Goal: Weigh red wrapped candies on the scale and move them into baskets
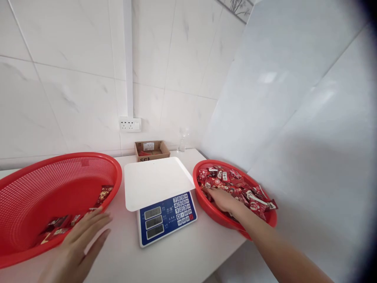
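My left hand (pixel 77 245) hovers flat with fingers spread at the near rim of a large red basket (pixel 35 177) on the left, which holds a few red packets (pixel 60 225). My right hand (pixel 221 198) reaches into a smaller red basket (pixel 203 198) on the right, resting among several red wrapped packets (pixel 235 186); its fingers lie on the pile and I cannot see whether they grip one. Between the baskets stands a digital scale (pixel 165 216) with a white weighing pan (pixel 156 181) and nothing on it.
An open cardboard box (pixel 151 150) sits against the tiled wall behind the scale, with a clear bottle (pixel 182 142) beside it. A wall socket (pixel 130 124) is above the box. The white table ends just right of the small basket, close to a wall.
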Demonstrator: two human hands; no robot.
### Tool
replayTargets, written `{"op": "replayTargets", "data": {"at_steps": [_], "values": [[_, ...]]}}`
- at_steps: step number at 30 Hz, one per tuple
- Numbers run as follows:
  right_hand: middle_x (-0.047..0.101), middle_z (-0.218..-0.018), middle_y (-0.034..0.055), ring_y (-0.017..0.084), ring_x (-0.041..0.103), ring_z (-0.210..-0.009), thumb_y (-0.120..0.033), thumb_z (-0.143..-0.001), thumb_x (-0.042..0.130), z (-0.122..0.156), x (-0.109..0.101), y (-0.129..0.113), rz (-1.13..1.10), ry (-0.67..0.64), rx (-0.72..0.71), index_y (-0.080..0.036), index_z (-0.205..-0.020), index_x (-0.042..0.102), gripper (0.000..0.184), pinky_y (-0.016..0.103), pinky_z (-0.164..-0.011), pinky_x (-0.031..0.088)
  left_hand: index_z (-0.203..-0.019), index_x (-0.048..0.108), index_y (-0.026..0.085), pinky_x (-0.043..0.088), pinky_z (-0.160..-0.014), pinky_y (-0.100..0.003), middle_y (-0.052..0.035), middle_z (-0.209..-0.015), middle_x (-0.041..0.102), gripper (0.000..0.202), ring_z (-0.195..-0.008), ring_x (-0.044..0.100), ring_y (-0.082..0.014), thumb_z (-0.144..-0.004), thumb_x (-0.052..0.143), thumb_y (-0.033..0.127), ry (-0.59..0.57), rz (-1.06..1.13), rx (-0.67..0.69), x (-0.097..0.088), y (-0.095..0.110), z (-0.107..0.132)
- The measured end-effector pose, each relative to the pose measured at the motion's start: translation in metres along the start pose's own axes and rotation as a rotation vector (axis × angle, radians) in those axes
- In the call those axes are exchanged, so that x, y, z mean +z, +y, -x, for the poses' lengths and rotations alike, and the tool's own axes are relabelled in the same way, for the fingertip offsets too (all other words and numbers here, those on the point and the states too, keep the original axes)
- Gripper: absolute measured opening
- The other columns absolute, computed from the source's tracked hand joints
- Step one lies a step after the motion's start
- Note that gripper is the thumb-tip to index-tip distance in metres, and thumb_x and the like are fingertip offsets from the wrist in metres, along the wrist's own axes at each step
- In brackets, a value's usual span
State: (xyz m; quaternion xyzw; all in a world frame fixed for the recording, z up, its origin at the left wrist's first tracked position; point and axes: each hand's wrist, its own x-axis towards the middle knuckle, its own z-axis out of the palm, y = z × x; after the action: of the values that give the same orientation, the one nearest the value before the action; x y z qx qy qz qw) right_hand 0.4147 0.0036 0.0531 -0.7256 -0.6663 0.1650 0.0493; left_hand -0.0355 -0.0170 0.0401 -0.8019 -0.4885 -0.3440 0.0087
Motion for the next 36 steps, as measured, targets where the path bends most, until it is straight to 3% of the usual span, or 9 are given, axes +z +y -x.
{"op": "replayTargets", "data": {"at_steps": [5, 12, 15, 18, 23, 27, 31, 33, 36], "values": [[0.068, -0.092, 0.0038, 0.020, 0.061, -0.084, -0.015, -0.072, 0.052, -0.019, -0.007, 0.005, -0.084, 0.066, -0.013, -0.021, -0.088, 0.067, 0.023, 0.029, -0.076, 0.043, -0.103, 0.062, 0.029, 0.051, -0.089, -0.037, -0.0018, -0.109, 0.066, 0.024, -0.106, 0.058, -0.0228, -0.085, 0.046, 0.033, -0.006, 0.100, 0.115, 0.002, 0.044, -0.025], [0.066, -0.095, 0.0060, 0.019, 0.059, -0.090, -0.022, -0.075, 0.049, -0.032, -0.036, 0.011, -0.199, 0.312, 0.035, -0.019, -0.097, 0.061, 0.025, 0.031, -0.082, 0.042, -0.101, 0.063, 0.026, 0.053, -0.083, -0.031, -0.0029, -0.108, 0.066, 0.025, -0.102, 0.061, -0.0201, -0.087, 0.045, 0.036, -0.131, 0.219, 0.045, 0.009, 0.058, -0.041], [0.065, -0.096, 0.0052, 0.017, 0.060, -0.084, -0.027, -0.076, 0.050, -0.038, -0.040, -0.017, -0.325, 0.328, -0.049, -0.019, -0.102, 0.058, 0.029, 0.028, -0.076, 0.045, -0.101, 0.062, 0.025, 0.052, -0.084, -0.030, -0.0036, -0.108, 0.066, 0.026, -0.101, 0.061, -0.0196, -0.088, 0.042, 0.034, -0.202, 0.277, -0.002, 0.014, 0.064, -0.049], [0.065, -0.092, 0.0048, 0.016, 0.060, -0.077, -0.028, -0.074, 0.053, -0.047, -0.034, -0.064, -0.508, 0.265, -0.215, -0.017, -0.102, 0.058, 0.030, 0.028, -0.069, 0.046, -0.104, 0.061, 0.026, 0.051, -0.086, -0.031, -0.0029, -0.111, 0.065, 0.026, -0.105, 0.059, -0.0201, -0.088, 0.042, 0.033, -0.248, 0.317, -0.021, 0.017, 0.071, -0.060], [0.066, -0.089, -0.0007, 0.013, 0.059, -0.076, -0.031, -0.075, 0.058, -0.065, -0.014, -0.137, -0.532, 0.172, -0.401, -0.024, -0.103, 0.061, 0.030, 0.026, -0.071, 0.046, -0.108, 0.058, 0.027, 0.054, -0.067, -0.024, -0.0031, -0.116, 0.061, 0.028, -0.105, 0.058, -0.0201, -0.088, 0.041, 0.036, -0.251, 0.362, -0.076, 0.014, 0.075, -0.075], [0.064, -0.087, 0.0010, 0.014, 0.059, -0.078, -0.042, -0.080, 0.052, -0.073, -0.003, -0.167, -0.572, 0.301, -0.361, -0.024, -0.120, 0.050, 0.044, 0.030, -0.077, 0.044, -0.105, 0.059, 0.026, 0.050, -0.083, -0.030, -0.0029, -0.113, 0.063, 0.028, -0.107, 0.057, -0.0202, -0.087, 0.043, 0.039, -0.178, 0.348, -0.094, 0.011, 0.068, -0.080], [0.062, -0.106, 0.0033, 0.014, 0.055, -0.102, -0.045, -0.083, 0.047, -0.078, -0.007, -0.160, -0.609, 0.380, -0.324, -0.024, -0.127, 0.042, 0.049, 0.029, -0.086, 0.042, -0.106, 0.060, 0.026, 0.048, -0.088, -0.030, -0.0021, -0.114, 0.063, 0.030, -0.111, 0.055, -0.0201, -0.086, 0.045, 0.041, -0.144, 0.345, -0.131, 0.009, 0.058, -0.079], [0.058, -0.117, 0.0045, 0.013, 0.051, -0.110, -0.043, -0.084, 0.046, -0.079, -0.015, -0.138, -0.443, 0.397, -0.244, -0.023, -0.129, 0.039, 0.050, 0.027, -0.090, 0.040, -0.105, 0.061, 0.026, 0.048, -0.087, -0.029, -0.0018, -0.112, 0.064, 0.030, -0.109, 0.056, -0.0199, -0.085, 0.044, 0.042, -0.142, 0.340, -0.148, 0.006, 0.055, -0.079], [0.049, -0.128, 0.0085, 0.017, 0.044, -0.118, -0.032, -0.083, 0.047, -0.078, -0.026, -0.085, -0.205, 0.412, -0.088, -0.019, -0.130, 0.039, 0.049, 0.031, -0.098, 0.033, -0.103, 0.061, 0.025, 0.048, -0.087, -0.029, -0.0023, -0.111, 0.065, 0.033, -0.106, 0.058, -0.0201, -0.084, 0.044, 0.044, -0.142, 0.341, -0.178, 0.002, 0.051, -0.081]]}}
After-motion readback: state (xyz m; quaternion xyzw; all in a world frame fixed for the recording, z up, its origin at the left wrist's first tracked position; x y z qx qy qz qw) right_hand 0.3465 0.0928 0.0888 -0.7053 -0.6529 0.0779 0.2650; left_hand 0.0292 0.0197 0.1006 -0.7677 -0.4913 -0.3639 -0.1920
